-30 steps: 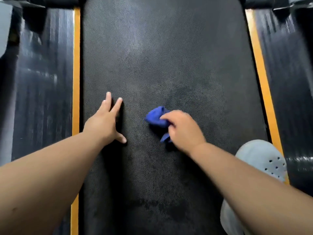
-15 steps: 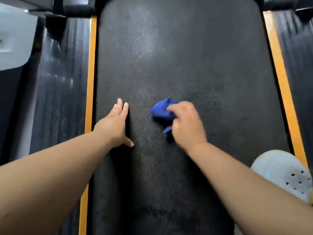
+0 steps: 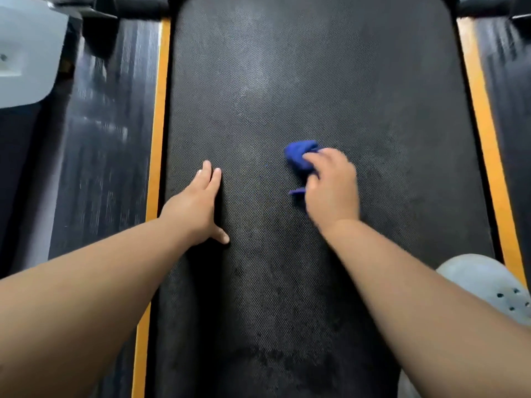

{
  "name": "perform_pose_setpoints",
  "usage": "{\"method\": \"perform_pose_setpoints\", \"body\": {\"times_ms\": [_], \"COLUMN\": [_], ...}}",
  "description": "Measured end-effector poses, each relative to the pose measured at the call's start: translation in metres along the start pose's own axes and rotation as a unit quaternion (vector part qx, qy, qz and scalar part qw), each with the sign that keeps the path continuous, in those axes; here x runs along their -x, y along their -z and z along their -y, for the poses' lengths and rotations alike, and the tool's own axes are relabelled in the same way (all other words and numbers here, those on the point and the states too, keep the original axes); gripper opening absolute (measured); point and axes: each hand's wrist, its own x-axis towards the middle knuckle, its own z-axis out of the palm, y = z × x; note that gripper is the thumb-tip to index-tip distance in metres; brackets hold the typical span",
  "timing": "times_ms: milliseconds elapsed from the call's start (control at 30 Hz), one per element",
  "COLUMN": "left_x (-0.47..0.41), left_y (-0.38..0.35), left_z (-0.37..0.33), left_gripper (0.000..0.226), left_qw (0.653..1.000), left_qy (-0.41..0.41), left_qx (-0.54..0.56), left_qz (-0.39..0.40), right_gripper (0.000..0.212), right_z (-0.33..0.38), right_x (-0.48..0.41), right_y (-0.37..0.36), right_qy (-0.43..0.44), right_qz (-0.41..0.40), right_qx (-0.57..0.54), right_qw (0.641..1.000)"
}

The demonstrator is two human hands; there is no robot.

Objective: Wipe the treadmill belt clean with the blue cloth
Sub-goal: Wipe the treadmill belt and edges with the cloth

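Black treadmill belt (image 3: 316, 81), bunched blue cloth (image 3: 300, 158) on it, left hand (image 3: 195, 205) pressed flat

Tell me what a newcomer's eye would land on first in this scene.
The blue cloth stands out most, bunched in the grip of the right hand, right of centre on the dark treadmill belt. The left hand lies flat on the belt near its left edge, fingers straight. Bright orange strips run along both sides of the belt, and a grey shoe shows at the lower right.
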Motion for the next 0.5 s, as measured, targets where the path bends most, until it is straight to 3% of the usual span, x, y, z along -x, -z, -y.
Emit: {"method": "perform_pose_setpoints", "body": {"times_ms": [33, 100, 200, 267, 300, 333, 400, 433, 500], "left_x": [0.001, 0.0, -0.003, -0.007, -0.008, -0.007, -0.001, 0.001, 0.005], "left_y": [0.001, 0.0, 0.009, 0.03, 0.045, 0.061, 0.091, 0.101, 0.116], "left_z": [-0.001, -0.002, -0.012, -0.026, -0.034, -0.044, -0.064, -0.074, -0.094], "left_gripper": [0.143, 0.144, 0.138, 0.113, 0.096, 0.082, 0.067, 0.06, 0.038], "left_qw": [1.0, 1.0, 0.998, 0.995, 0.982, 0.943, 0.816, 0.783, 0.775], "left_qy": [0.002, 0.007, 0.025, 0.012, 0.003, -0.004, -0.031, -0.047, -0.062], "left_qx": [-0.001, -0.006, -0.006, 0.05, 0.154, 0.3, 0.543, 0.589, 0.609], "left_qz": [0.002, 0.016, 0.057, 0.086, 0.108, 0.141, 0.196, 0.196, 0.159], "right_gripper": [0.036, 0.04, 0.041, 0.05, 0.059, 0.067, 0.068, 0.062, 0.043], "right_z": [-0.006, 0.001, 0.025, 0.031, 0.032, 0.033, 0.04, 0.044, 0.051], "right_x": [-0.003, 0.014, 0.051, 0.043, 0.029, 0.012, -0.023, -0.034, -0.044], "right_y": [0.006, 0.001, 0.002, 0.023, 0.035, 0.051, 0.089, 0.109, 0.15], "right_qy": [-0.027, 0.015, 0.039, -0.018, -0.049, -0.081, -0.122, -0.128, -0.129], "right_qz": [0.009, 0.103, 0.256, 0.273, 0.276, 0.286, 0.304, 0.313, 0.325], "right_qx": [0.021, 0.032, -0.079, -0.137, -0.157, -0.169, -0.185, -0.198, -0.216], "right_qw": [0.999, 0.994, 0.963, 0.952, 0.947, 0.94, 0.926, 0.92, 0.912]}}
